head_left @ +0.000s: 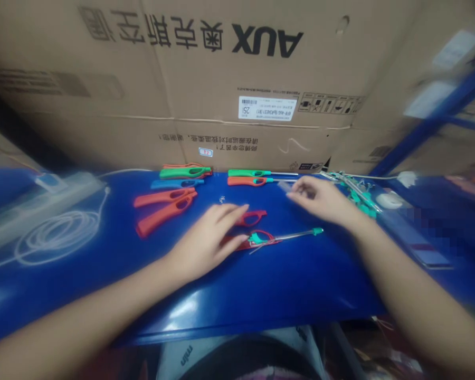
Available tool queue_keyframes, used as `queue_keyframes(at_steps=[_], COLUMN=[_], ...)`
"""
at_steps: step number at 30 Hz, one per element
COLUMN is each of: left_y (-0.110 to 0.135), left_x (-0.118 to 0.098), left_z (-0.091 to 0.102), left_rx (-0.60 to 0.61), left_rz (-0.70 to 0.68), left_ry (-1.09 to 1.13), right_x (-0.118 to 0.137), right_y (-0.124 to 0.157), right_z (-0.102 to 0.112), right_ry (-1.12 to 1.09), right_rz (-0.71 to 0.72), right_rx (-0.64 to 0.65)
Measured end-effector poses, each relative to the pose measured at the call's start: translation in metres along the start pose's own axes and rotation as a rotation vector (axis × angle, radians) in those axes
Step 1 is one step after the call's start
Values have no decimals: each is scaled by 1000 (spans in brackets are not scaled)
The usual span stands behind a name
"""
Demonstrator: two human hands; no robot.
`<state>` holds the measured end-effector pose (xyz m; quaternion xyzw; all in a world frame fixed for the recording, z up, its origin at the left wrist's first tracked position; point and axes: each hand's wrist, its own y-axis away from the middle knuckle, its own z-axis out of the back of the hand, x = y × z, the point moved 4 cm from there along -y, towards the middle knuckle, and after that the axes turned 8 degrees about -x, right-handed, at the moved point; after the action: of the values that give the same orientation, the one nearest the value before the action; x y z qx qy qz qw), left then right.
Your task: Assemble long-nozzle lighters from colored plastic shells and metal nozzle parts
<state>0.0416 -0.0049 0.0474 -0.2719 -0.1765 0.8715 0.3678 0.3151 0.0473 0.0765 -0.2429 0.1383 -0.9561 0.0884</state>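
My left hand [214, 237] is over the table, its fingers and thumb around the handle end of a red lighter casing [269, 237], which they partly hide. In this casing sit a turquoise trigger [256, 238] and a long metal tube [293, 235] with a turquoise tip [317, 231]. Just behind it, another red casing half [255, 217] lies partly under my fingers. Farther back on the right, my right hand [316, 198] is closed in a pinch at a small, clear, blurred piece [285, 187]. Its fingertips are beside two long-nosed lighters, one green [247, 173] and one orange [245, 181].
Several red, blue and green casings [164, 217] lie at back left. Turquoise-tipped metal tubes [358, 192] are piled at back right, near a flat box [419, 245]. A coiled white cable [61, 232] lies left. A large cardboard box [198, 68] walls the back of the blue table [237, 295].
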Motion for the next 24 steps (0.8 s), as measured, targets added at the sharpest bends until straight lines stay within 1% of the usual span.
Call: queue_keyframes(at_steps=[1,2,3,5,6,7,9,10,12,14,15,17,21,24], left_y=[-2,-3,-4,-6,-6,-6,-5,-5,-5,-4,-3,-1,2,2], left_x=[-2,-4,-6,-10,-11,-12,-13,-12,-9,-2,2,9,16,18], left_z=[4,8,10,11,11,9,6,5,3,2,1,-1,-9,-16], left_rx=[-20,-26,-7,51,89,127,211,250,303,331,343,366,390,382], left_rz=[-11,-30,-45,-44,-26,0,56,84,162,268,322,410,546,655], left_ry=[-14,-18,-6,62,113,170,270,305,341,363,386,455,633,787], right_x=[19,36,49,71,78,83,86,85,80,74,72,69,66,64], right_y=[9,18,27,43,50,55,60,60,58,55,54,54,57,57], right_z=[-9,-17,-25,-36,-40,-42,-44,-44,-42,-41,-41,-41,-48,-53], right_ry=[-77,-118,-136,-139,-157,-176,-220,-236,-249,-243,-235,-210,-127,-138], right_rz=[115,201,267,393,462,501,539,527,475,412,395,406,522,535], right_rx=[60,109,152,223,248,254,239,221,196,206,228,297,441,473])
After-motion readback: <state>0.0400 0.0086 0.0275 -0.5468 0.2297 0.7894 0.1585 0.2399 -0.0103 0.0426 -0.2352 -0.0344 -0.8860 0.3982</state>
